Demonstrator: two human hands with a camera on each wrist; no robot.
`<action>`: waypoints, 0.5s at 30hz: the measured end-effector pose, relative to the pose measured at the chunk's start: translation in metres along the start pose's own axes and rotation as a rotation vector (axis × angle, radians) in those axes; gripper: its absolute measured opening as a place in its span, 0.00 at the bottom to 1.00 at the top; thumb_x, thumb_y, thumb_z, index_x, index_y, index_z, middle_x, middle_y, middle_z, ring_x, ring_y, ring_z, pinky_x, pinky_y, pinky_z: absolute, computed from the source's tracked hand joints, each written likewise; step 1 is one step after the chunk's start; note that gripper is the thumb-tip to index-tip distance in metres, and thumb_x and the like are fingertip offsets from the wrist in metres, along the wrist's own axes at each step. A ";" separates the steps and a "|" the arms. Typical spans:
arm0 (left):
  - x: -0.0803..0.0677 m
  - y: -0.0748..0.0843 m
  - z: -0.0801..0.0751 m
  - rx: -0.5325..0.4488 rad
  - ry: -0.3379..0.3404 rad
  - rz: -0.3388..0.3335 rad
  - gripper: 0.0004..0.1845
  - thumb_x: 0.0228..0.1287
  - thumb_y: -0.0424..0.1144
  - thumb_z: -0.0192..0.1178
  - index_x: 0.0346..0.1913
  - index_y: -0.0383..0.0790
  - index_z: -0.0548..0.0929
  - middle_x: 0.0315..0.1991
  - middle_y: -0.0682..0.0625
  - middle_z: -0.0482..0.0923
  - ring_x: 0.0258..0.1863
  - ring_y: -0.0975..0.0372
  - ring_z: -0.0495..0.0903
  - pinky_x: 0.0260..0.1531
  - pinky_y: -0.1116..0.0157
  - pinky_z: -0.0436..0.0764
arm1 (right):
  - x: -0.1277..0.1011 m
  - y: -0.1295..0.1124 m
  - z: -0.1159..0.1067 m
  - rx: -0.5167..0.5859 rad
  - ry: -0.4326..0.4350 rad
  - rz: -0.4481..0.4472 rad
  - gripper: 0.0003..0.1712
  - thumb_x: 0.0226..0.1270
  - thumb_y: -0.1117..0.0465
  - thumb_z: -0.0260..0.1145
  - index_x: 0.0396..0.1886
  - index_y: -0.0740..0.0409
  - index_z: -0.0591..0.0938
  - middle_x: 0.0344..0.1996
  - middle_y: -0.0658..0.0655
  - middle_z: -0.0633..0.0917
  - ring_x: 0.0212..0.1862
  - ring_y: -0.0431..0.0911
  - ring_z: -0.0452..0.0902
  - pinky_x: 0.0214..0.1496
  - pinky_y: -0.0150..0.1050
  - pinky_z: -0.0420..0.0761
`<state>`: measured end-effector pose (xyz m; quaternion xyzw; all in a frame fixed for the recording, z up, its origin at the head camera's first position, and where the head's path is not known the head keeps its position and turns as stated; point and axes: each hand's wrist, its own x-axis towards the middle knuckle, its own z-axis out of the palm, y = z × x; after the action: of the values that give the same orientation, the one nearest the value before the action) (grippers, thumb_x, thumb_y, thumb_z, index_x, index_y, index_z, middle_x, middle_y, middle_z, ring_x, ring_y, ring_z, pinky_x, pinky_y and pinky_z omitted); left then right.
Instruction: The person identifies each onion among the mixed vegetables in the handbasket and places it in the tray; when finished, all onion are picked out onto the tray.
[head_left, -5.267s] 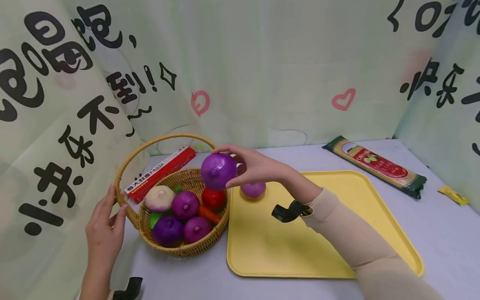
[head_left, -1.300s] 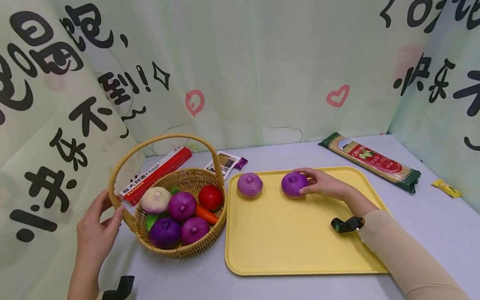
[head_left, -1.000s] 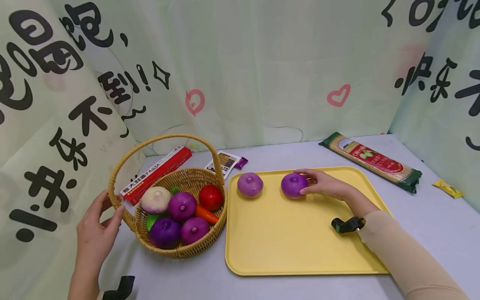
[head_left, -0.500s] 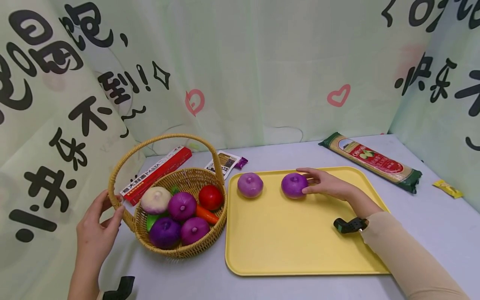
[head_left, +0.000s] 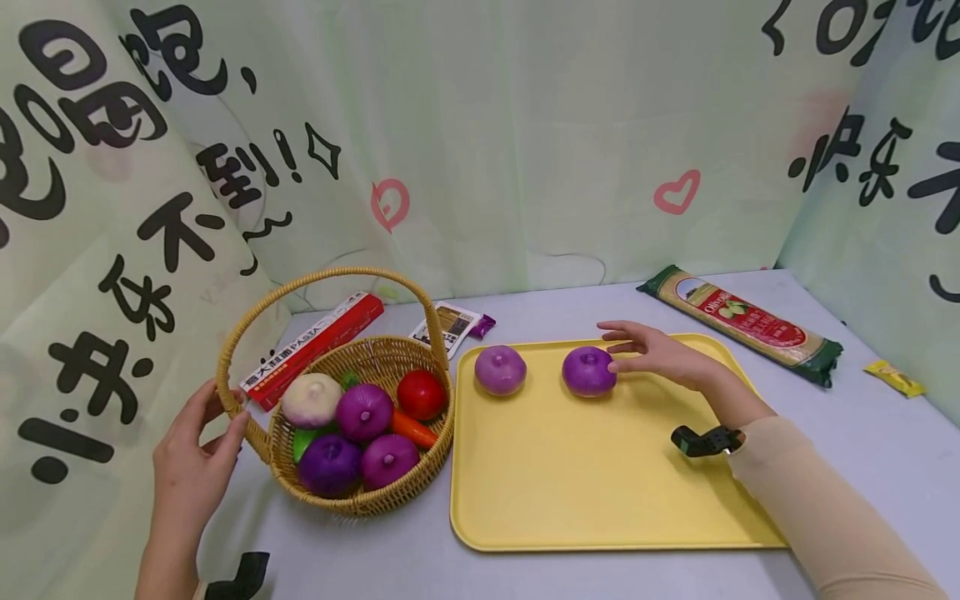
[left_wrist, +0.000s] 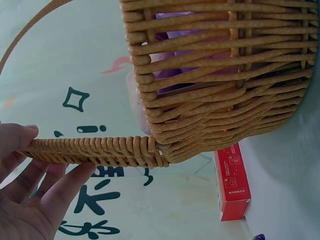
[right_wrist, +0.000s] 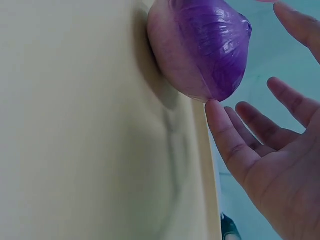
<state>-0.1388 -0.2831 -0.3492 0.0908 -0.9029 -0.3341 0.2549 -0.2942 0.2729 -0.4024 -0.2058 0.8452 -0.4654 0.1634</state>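
My left hand (head_left: 197, 462) pinches the handle (left_wrist: 90, 150) of a wicker basket (head_left: 367, 500) between thumb and fingers. Inside the basket lie several purple onions (head_left: 364, 412), a whitish one (head_left: 311, 401), a red tomato (head_left: 422, 394) and an orange carrot (head_left: 411, 428). On the yellow tray (head_left: 600, 475) sit a pale purple onion (head_left: 500, 370) and, to its right, a deeper purple onion (head_left: 588, 372). Beside that second onion my right hand (head_left: 663, 358) has its fingers spread. In the right wrist view one fingertip (right_wrist: 214, 107) is right at the onion's lower side (right_wrist: 205, 55).
Behind the basket lie a red pasta box (head_left: 315, 346), a white-and-brown packet (head_left: 448, 325) and a small purple wrapper (head_left: 482, 326). A long pasta bag (head_left: 742, 321) lies behind the tray, with a yellow packet (head_left: 895, 378) at far right. Printed curtains enclose the table.
My right hand carried the deeper purple onion from beside the basket rim to the tray. It has since loosened its fingers and drawn slightly right. My left hand stays on the handle.
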 end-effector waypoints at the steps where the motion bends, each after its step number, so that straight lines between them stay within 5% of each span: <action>1: 0.000 0.000 0.000 0.001 0.000 -0.002 0.29 0.63 0.39 0.61 0.66 0.52 0.68 0.56 0.44 0.76 0.53 0.67 0.73 0.32 0.94 0.66 | 0.000 -0.002 -0.001 -0.006 0.000 -0.003 0.39 0.64 0.55 0.63 0.72 0.53 0.57 0.70 0.68 0.61 0.69 0.64 0.59 0.67 0.64 0.62; 15: 0.000 -0.001 0.001 -0.003 -0.004 -0.004 0.29 0.63 0.40 0.61 0.67 0.53 0.67 0.56 0.44 0.76 0.55 0.59 0.74 0.32 0.94 0.66 | 0.006 -0.029 -0.008 -0.102 0.006 -0.054 0.41 0.63 0.53 0.65 0.72 0.52 0.57 0.71 0.65 0.59 0.71 0.63 0.55 0.67 0.63 0.63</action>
<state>-0.1395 -0.2839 -0.3504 0.0914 -0.9026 -0.3363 0.2528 -0.2976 0.2616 -0.3740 -0.2352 0.8624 -0.4267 0.1375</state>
